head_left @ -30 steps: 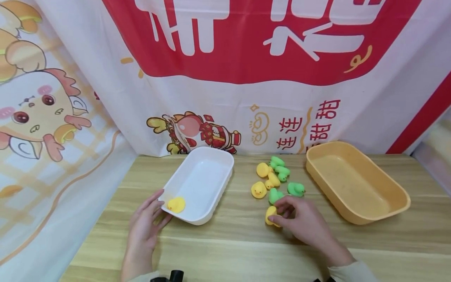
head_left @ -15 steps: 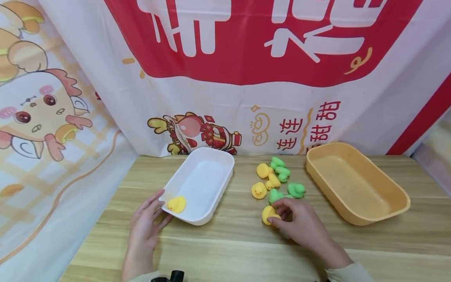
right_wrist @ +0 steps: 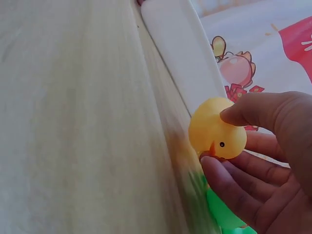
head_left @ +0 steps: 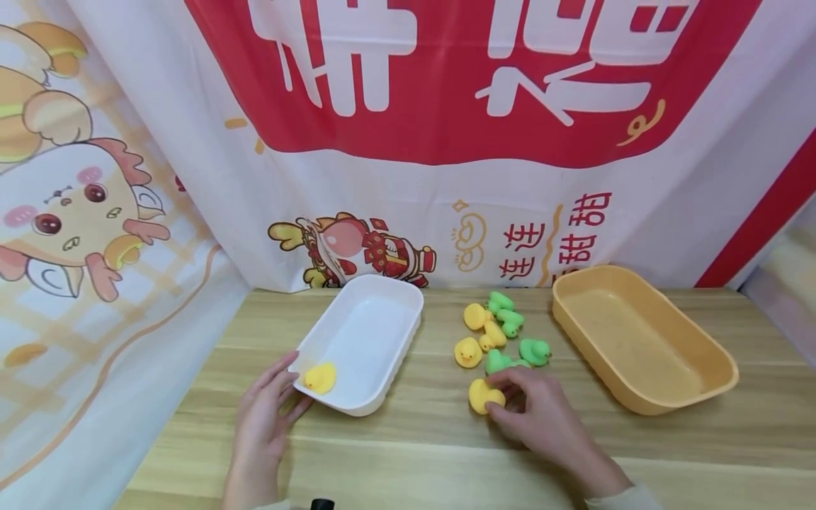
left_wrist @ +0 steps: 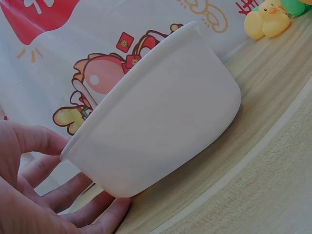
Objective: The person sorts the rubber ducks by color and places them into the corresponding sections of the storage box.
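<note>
My right hand (head_left: 538,411) pinches a yellow rubber duck (head_left: 482,397) between thumb and fingers, close over the table in front of the other ducks. In the right wrist view this duck's (right_wrist: 214,124) eye and orange beak show. My left hand (head_left: 264,414) holds the near left corner of a white plastic tub (head_left: 398,343), with fingertips at the rim. The left wrist view shows the other fingers (left_wrist: 73,190) spread along the tub's lower side. One yellow duck (head_left: 321,378) lies inside the tub at that corner.
Several yellow ducks (head_left: 468,352) and green ducks (head_left: 534,352) lie loosely grouped on the wooden table (head_left: 408,467), between the white tub and an orange tub (head_left: 701,336) at the right. A printed cloth (head_left: 395,184) hangs behind the table.
My right hand has shifted slightly left with the yellow duck, turning it so more of its body shows. The left hand and the white tub keep their places.
</note>
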